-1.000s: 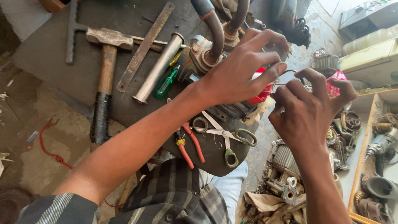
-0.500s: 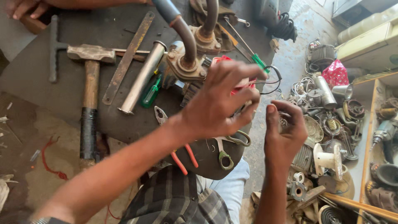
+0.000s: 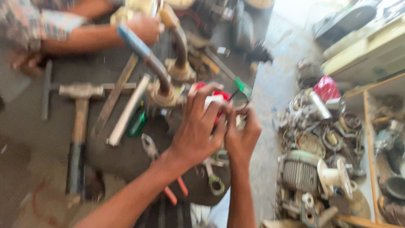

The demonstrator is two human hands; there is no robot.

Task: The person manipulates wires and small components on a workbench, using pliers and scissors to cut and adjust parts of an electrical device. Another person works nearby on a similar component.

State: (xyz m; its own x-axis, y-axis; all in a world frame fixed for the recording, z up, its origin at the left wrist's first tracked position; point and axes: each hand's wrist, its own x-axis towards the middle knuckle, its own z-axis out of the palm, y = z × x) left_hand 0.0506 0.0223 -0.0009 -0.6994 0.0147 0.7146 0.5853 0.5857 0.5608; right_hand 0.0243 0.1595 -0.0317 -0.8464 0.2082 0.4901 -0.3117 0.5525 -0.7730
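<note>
Head view: left hand and right hand pinch red part.

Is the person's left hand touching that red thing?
Touching. The head view, though blurred, shows the left hand with its fingers laid over the red thing, no gap showing between them.

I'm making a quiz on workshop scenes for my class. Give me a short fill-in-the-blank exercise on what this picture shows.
1. The left hand and the right hand meet over a small ____ and white part.
2. The hammer lies to the ____ of both hands.
3. The pliers below the left wrist have ____ handles.
4. The other person's hand is at the ____ of the picture.

Missing words: red; left; red; top
</note>
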